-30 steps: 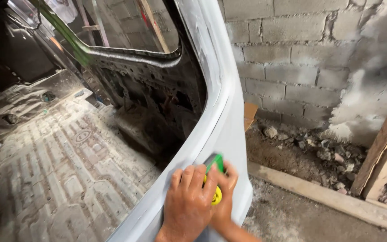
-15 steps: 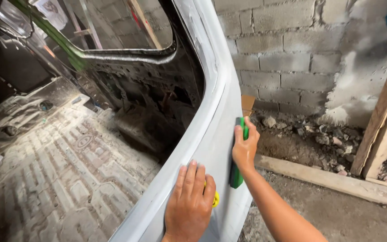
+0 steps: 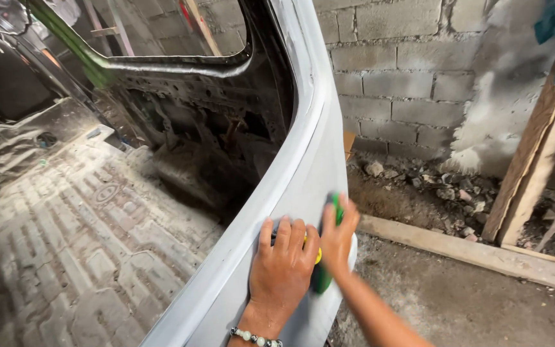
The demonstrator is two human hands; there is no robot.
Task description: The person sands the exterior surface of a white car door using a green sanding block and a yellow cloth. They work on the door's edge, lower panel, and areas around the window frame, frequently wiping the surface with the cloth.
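Note:
A grey-white primed car body pillar [image 3: 303, 148] runs down the middle of the view. My left hand [image 3: 282, 263] lies flat on the panel, fingers spread, with a bead bracelet at the wrist. A yellow spot [image 3: 318, 256] shows at its fingertips. My right hand [image 3: 337, 234] is blurred beside it and grips a green sanding block [image 3: 321, 276] against the panel's outer face. Most of the block is hidden by the hand.
The stripped car floor [image 3: 78, 250] with ribbed, dusty metal lies to the left. A grey block wall [image 3: 412, 77] stands behind. Rubble [image 3: 438, 186] lies at its foot, with wooden planks [image 3: 528, 173] leaning on the right and a beam [image 3: 470, 250] on the ground.
My right hand slid the green block up the panel half a second ago and has come back down beside my left hand. My left hand stayed flat on the panel.

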